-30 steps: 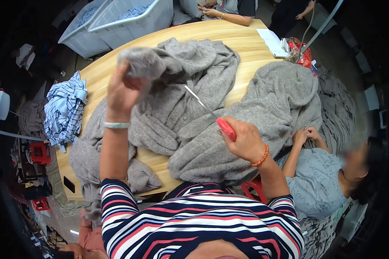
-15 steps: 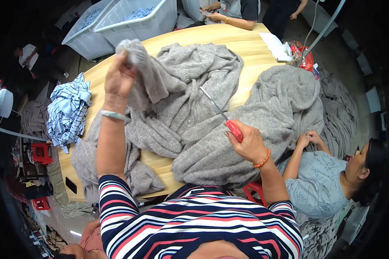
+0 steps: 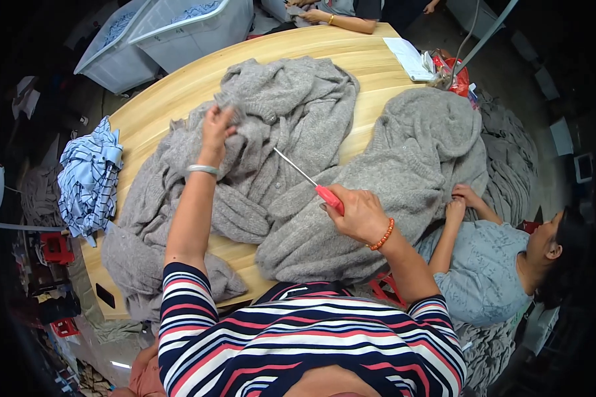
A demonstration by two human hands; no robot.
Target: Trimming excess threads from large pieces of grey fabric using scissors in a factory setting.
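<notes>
My left hand (image 3: 216, 135) is over the left grey knit garments (image 3: 304, 92), its fingers apart. Just past its fingertips a bit of grey knit is smeared by motion. In my right hand (image 3: 364, 215) is a tool with a red handle and a thin straight metal shaft, much like a screwdriver (image 3: 297, 166). Its shaft points up and left over the knitwear, the tip apart from my left hand. Beneath and beyond my right hand spreads another heap of grey knit garments (image 3: 404, 159).
A blue striped cloth bundle (image 3: 89, 178) lies at the left edge of the wooden table (image 3: 371, 46), a black phone (image 3: 105, 296) nearer me. White paper (image 3: 409, 58) is at the far right. Large plastic bins (image 3: 192, 36) stand beyond. A co-worker (image 3: 487, 271) sits at right, hands by the knitwear.
My left hand has come down and to the right, and the grey knit piece it held up now lies on the pile. The screwdriver has shifted left with my right hand.
</notes>
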